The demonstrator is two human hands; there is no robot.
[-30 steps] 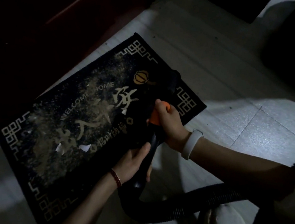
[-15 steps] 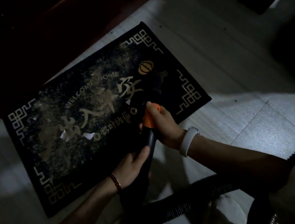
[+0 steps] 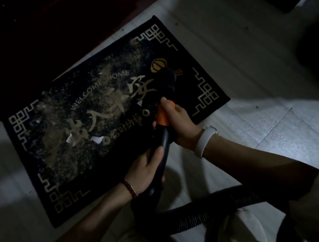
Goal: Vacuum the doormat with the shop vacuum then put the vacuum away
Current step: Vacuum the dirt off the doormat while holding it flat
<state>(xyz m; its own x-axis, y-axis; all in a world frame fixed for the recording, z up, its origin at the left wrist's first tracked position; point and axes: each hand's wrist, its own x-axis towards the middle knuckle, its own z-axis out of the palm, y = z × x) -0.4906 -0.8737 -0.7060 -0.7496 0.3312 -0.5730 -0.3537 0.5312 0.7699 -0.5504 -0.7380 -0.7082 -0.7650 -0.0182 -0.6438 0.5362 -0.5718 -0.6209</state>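
While gripping, both hands (image 3: 157,141) hold wand (image 3: 164,138).

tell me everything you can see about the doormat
The doormat is a dark, low-pile rectangle lying flat and askew on the pale tiled floor. It has gold fretwork corners, a "WELCOME HOME" line, large gold characters and an orange lantern. Tan grit and white paper scraps cover its middle and left. The black vacuum nozzle is over its right part.

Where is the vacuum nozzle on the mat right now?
In the head view the vacuum nozzle rests on the doormat's right part, just below the orange lantern print, ahead of the right hand.
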